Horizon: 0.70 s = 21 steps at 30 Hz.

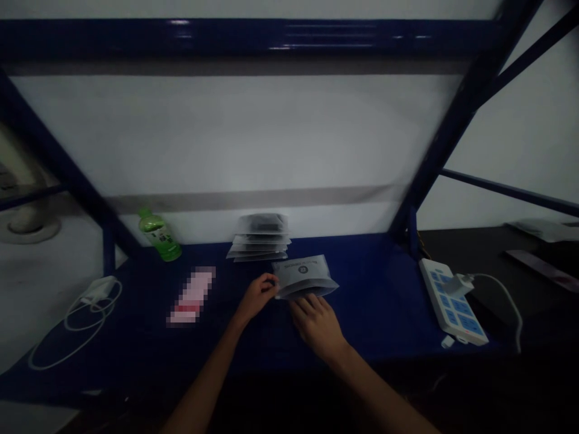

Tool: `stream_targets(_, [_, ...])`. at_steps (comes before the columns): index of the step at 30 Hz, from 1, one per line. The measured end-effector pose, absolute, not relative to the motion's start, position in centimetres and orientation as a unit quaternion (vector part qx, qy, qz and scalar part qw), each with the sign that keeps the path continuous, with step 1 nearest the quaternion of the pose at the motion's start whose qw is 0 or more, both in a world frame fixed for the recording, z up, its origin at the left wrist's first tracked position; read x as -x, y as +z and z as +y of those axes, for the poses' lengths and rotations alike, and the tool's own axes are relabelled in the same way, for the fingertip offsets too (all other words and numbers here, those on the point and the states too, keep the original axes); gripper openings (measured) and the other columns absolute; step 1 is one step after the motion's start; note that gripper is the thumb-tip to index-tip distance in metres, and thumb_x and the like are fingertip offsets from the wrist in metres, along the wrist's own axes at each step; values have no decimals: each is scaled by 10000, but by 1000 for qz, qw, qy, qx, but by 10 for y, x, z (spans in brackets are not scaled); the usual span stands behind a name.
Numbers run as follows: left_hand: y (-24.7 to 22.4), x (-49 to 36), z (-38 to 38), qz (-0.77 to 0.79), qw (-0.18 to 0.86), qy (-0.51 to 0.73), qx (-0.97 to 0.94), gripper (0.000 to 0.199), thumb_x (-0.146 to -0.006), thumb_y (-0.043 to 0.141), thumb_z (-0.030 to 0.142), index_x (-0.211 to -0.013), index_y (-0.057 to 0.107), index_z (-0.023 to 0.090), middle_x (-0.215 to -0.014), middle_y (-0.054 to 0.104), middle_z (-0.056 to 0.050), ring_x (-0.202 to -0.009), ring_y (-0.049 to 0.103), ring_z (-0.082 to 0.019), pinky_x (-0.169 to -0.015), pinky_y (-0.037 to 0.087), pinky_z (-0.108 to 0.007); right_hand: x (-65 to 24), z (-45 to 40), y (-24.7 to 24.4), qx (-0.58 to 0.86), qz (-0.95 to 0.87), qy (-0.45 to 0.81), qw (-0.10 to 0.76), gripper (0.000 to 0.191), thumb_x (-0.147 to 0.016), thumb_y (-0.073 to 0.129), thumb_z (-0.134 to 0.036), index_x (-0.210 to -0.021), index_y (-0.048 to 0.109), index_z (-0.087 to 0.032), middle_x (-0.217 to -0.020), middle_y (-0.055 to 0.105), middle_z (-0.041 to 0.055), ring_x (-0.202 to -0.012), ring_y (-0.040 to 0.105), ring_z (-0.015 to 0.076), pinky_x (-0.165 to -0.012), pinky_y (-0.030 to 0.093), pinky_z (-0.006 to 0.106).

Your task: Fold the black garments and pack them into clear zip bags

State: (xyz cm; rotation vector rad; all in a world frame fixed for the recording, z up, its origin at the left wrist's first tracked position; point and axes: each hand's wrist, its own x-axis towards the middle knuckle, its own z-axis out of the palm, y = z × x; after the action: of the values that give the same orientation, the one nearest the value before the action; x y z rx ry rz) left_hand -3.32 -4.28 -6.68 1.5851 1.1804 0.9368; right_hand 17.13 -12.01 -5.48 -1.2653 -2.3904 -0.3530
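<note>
1. My left hand (257, 295) has its fingers (270, 282) pressed together, pinching the left edge of a grey foil pouch (304, 276); the pouch sits between my hands, over a blue shelf (362, 289).
2. My right hand (316, 325) has its fingers (307, 305) slightly spread at the pouch's lower edge; from here I cannot tell whether they grip it.
3. Behind the pouch sits a stack of pouches (259, 239); a green bottle (158, 236) stands further left; a white power strip (452, 301) lies to the right.
4. The foil looks slick, so a light pinch could let the pouch slip; a careless reach could topple the uneven stack.
</note>
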Motion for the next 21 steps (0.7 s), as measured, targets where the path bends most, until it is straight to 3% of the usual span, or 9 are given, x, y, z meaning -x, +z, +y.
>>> stream_targets(4, [-67,32,-43,474,471,389,-634,259,-790,657,328,-983,572,178,-654,599,41,-580,522,-117,-588,354,-218,-148,-106,-60,432,-859,-157,225,250,-953,512,-173,-1181,611,-198,-958,661,77,-905,546,223,-735,404,355])
stream_targets(13, [-69,32,-46,460,487,413,-617,279,-778,667,341,-942,494,197,-611,560,59,-544,484,-102,-547,338,-202,-134,-90,-65,421,-866,-160,218,150,-943,521,-158,-1048,623,-190,-920,649,49,-882,545,203,-696,394,327])
stream_targets(17, [-68,33,-47,479,474,436,-596,277,-766,637,297,-945,444,214,-600,525,85,-509,450,-82,-528,336,-185,-150,-86,-60,442,-858,-155,211,107,-937,525,-163,-900,618,-200,-876,646,36,-863,560,193,-658,384,304])
stream_targets(21, [-70,36,-46,499,463,453,-576,287,-765,616,319,-948,413,230,-600,501,98,-444,407,-68,-469,293,-174,-194,-84,-53,475,-842,-158,203,161,-952,481,-164,-894,626,-197,-908,658,50,-869,574,184,-649,385,288])
